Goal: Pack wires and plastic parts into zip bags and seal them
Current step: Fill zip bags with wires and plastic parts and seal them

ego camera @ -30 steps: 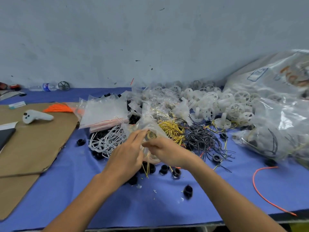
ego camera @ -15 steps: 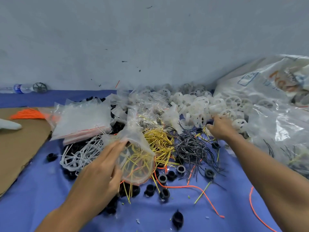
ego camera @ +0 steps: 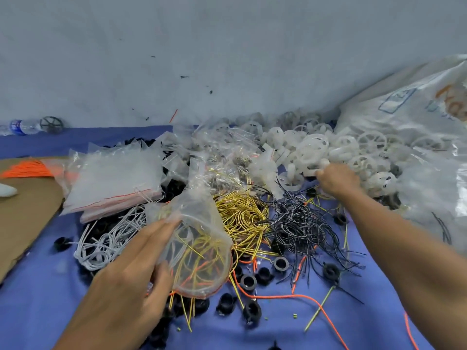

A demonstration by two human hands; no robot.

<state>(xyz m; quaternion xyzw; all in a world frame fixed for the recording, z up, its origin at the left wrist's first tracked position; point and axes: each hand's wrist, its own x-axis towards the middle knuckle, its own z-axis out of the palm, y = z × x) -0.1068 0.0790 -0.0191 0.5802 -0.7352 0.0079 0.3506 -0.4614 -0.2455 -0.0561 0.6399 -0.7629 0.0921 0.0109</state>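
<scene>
While the left hand [ego camera: 131,276] pinches the near rim of a clear zip bag [ego camera: 199,238] between thumb and fingers, the bag's round mouth gapes toward the near side. It is held just above the blue table [ego camera: 379,311], near the middle. A few yellow and orange wire lengths lie loose inside it.

The right hand [ego camera: 337,180] is stretched to the far right, its fingertips in among the pile of white plastic wheels [ego camera: 313,150]. Whether its fingers grasp a wheel or only touch the pile cannot be told, since the back of the hand covers them.

Just behind the bag sits a coil of yellow wires [ego camera: 242,213]. A tangle of black wires [ego camera: 300,223] lies touching its right side. White wires [ego camera: 108,238] lie to the left of the bag, partly under the left hand's fingers. Small black rings [ego camera: 249,281] are scattered on the table close to the bag's mouth, and a long orange wire [ego camera: 326,311] trails off to the near right.

A stack of flat empty bags [ego camera: 113,178] rests at the far left of the heap. Beside it is a sheet of cardboard [ego camera: 25,210] with an orange wire bundle [ego camera: 25,168] on its far edge. A large white sack [ego camera: 417,117] leans at the far right, and a water bottle [ego camera: 22,127] lies by the wall at the far left.
</scene>
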